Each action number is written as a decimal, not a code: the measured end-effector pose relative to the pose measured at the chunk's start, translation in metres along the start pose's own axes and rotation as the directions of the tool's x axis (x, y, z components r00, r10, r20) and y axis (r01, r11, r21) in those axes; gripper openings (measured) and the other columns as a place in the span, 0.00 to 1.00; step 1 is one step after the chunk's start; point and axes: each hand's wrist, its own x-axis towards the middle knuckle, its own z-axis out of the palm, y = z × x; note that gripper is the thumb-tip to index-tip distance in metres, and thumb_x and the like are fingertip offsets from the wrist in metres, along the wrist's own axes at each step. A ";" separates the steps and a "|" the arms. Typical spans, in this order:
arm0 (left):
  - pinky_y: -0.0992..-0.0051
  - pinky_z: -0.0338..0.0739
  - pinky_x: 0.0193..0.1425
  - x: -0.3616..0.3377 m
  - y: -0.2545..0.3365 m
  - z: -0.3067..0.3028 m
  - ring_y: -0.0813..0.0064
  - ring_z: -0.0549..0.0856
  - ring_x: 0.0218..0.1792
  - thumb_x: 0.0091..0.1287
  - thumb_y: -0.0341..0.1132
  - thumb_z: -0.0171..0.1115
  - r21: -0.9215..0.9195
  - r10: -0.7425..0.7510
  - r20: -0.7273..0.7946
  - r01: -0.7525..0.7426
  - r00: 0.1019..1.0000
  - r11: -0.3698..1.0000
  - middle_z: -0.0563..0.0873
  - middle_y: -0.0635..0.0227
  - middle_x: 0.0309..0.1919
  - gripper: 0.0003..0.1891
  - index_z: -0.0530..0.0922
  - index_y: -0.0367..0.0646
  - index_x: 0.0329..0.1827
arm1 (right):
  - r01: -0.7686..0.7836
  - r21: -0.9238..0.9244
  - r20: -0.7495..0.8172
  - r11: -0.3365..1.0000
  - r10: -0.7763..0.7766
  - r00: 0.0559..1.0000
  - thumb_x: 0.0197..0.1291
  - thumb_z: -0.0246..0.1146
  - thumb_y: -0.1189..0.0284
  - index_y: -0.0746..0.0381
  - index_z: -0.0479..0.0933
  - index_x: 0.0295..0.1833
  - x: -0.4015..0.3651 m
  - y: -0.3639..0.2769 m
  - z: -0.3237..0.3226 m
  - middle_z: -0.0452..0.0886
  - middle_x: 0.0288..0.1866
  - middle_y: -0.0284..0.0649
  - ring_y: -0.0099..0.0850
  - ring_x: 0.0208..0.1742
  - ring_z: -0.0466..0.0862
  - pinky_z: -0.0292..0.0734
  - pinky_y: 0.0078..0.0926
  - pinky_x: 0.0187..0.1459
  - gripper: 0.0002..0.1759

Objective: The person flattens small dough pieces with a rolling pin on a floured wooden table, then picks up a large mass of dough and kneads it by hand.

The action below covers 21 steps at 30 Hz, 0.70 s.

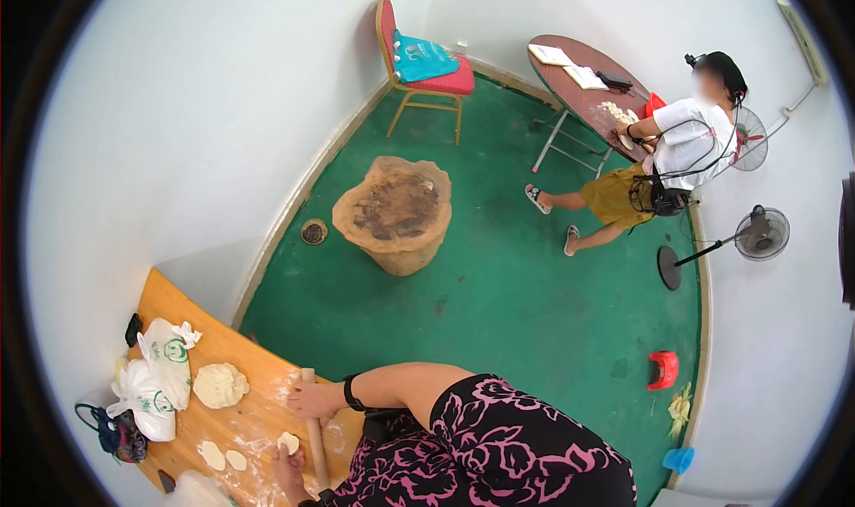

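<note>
Your right hand (312, 400) curls over the pin (315, 440); your left hand (287, 473) pinches the dough (288, 442). Roll lightly toward its middle, and turn it a little each stroke.

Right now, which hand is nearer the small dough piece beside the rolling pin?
Left. The left hand touches the small dough piece with its fingertips. The right hand rests on the far part of the rolling pin, apart from the dough.

On the floured wooden table (258, 365), a rolling pin (315, 440) is grasped by the right hand (313, 401) while a small dough disc (289, 442), just beside it, is held by the left hand (287, 473).
</note>
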 end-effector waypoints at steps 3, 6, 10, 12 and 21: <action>0.84 0.75 0.23 -0.001 0.001 0.002 0.81 0.82 0.22 0.65 0.44 0.61 0.002 -0.009 -0.025 0.009 1.000 1.000 0.84 0.72 0.27 0.11 0.75 0.49 0.43 | -0.005 -0.007 0.000 1.000 0.005 1.000 0.31 0.73 0.50 0.52 0.76 0.40 0.000 0.000 0.002 0.72 0.45 0.36 0.32 0.55 0.68 0.60 0.37 0.52 0.28; 0.84 0.75 0.23 -0.001 0.001 0.001 0.81 0.82 0.22 0.65 0.44 0.61 -0.008 -0.015 -0.026 0.015 1.000 1.000 0.84 0.72 0.28 0.11 0.76 0.49 0.43 | -0.007 0.001 -0.004 1.000 0.007 1.000 0.31 0.73 0.50 0.52 0.76 0.39 0.000 0.000 0.003 0.72 0.45 0.36 0.32 0.55 0.68 0.60 0.37 0.52 0.29; 0.84 0.76 0.24 -0.005 0.003 0.005 0.81 0.82 0.23 0.65 0.43 0.60 -0.022 -0.009 -0.020 0.009 1.000 1.000 0.84 0.71 0.29 0.11 0.76 0.48 0.44 | -0.003 0.008 -0.005 1.000 0.003 1.000 0.31 0.73 0.50 0.52 0.76 0.39 -0.001 0.000 0.004 0.72 0.45 0.36 0.32 0.55 0.68 0.59 0.37 0.52 0.28; 0.83 0.76 0.24 -0.007 0.003 0.004 0.80 0.82 0.23 0.65 0.43 0.60 -0.018 -0.004 -0.030 0.003 1.000 1.000 0.84 0.71 0.29 0.11 0.75 0.47 0.44 | -0.003 0.005 -0.015 1.000 0.003 1.000 0.30 0.73 0.50 0.52 0.76 0.39 -0.003 -0.001 0.002 0.72 0.45 0.36 0.32 0.55 0.68 0.59 0.37 0.52 0.29; 0.82 0.76 0.25 -0.006 0.004 0.006 0.78 0.81 0.23 0.66 0.42 0.59 -0.039 -0.004 -0.010 0.004 1.000 0.999 0.83 0.70 0.29 0.11 0.75 0.47 0.46 | -0.020 0.003 0.029 1.000 0.019 0.999 0.31 0.72 0.49 0.53 0.76 0.40 0.001 0.000 0.004 0.72 0.47 0.37 0.33 0.56 0.68 0.59 0.37 0.53 0.30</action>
